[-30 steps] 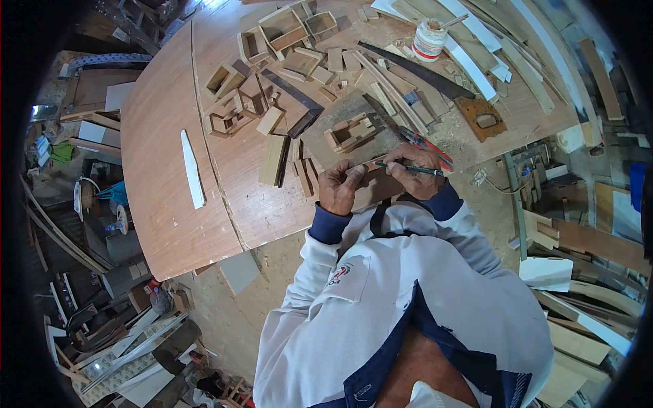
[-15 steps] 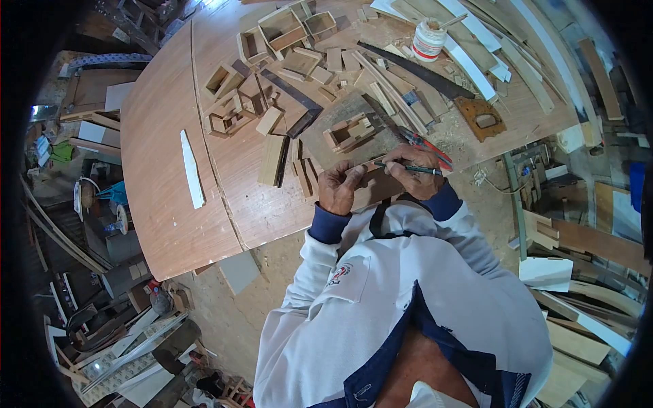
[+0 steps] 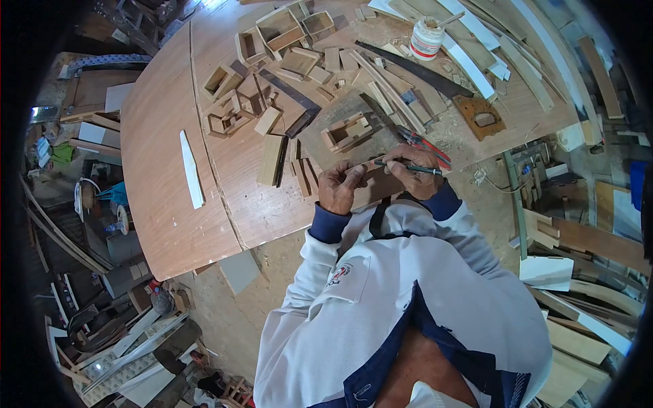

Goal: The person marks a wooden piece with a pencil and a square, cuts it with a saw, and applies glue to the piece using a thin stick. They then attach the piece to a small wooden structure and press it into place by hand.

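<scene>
My left hand [image 3: 339, 188] is closed at the table's front edge, thumb and fingers pinching a small piece of wood [image 3: 371, 166]. Close beside it, my right hand [image 3: 413, 178] grips a dark pencil or pen [image 3: 423, 169], its tip pointing left at the wood. The fingers partly hide the piece. Just beyond my hands lies a small open wooden box [image 3: 347, 133]. Red-handled pliers [image 3: 427, 147] rest beyond my right hand.
A handsaw [image 3: 479, 117] lies at the right, near a white glue jar [image 3: 427, 41]. A dark metal square [image 3: 303, 115] and small wooden boxes [image 3: 282, 30] sit farther back. One white strip [image 3: 191, 170] is on the left. Boards [image 3: 571, 340] are stacked at right.
Both hands keep nearly the same place and grip. The view has shifted very slightly, so the tabletop things appear a little to the left.
</scene>
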Demonstrator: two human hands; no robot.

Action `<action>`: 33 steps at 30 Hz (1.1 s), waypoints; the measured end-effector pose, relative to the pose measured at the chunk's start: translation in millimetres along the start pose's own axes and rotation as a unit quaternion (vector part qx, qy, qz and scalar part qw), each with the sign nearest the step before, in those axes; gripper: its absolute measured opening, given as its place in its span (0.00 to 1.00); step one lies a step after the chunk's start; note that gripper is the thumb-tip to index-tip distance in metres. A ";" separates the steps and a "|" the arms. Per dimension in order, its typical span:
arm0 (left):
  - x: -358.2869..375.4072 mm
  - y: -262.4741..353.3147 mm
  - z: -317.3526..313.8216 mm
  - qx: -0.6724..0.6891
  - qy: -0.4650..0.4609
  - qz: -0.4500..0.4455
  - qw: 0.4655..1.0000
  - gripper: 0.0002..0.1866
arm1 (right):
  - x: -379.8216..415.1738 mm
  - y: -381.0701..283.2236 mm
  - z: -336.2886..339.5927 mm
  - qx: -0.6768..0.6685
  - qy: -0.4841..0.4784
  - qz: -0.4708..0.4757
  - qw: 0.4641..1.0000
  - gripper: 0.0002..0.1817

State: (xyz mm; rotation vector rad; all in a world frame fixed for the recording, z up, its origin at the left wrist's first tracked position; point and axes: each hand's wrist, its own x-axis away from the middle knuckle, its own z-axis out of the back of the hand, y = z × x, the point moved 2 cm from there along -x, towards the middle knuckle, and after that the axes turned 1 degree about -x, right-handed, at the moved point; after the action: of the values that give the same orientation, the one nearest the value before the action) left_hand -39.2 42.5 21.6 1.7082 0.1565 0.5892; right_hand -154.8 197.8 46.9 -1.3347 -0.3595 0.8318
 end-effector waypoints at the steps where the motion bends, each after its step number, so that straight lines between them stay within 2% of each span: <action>1: -0.3 -0.7 0.3 -0.001 0.001 0.001 1.000 0.09 | -0.3 -1.0 -0.6 -0.001 0.000 0.000 1.000 0.07; 3: -0.4 -2.2 0.1 -0.001 0.001 0.004 1.000 0.09 | -0.2 -1.6 -0.4 -0.033 0.023 -0.070 0.997 0.08; 6: -0.7 -1.9 -0.1 -0.009 0.006 -0.001 1.000 0.09 | -2.0 -5.3 0.9 -0.002 0.023 -0.019 1.000 0.09; 33: -1.1 2.4 -4.2 -0.010 -0.008 -0.006 1.000 0.09 | 0.9 6.0 -0.9 0.016 0.010 -0.041 0.999 0.08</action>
State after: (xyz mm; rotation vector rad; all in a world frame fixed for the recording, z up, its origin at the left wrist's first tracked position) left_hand -42.6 45.2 24.0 1.6907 0.1502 0.5667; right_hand -155.6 197.9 40.8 -1.2895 -0.3818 0.7533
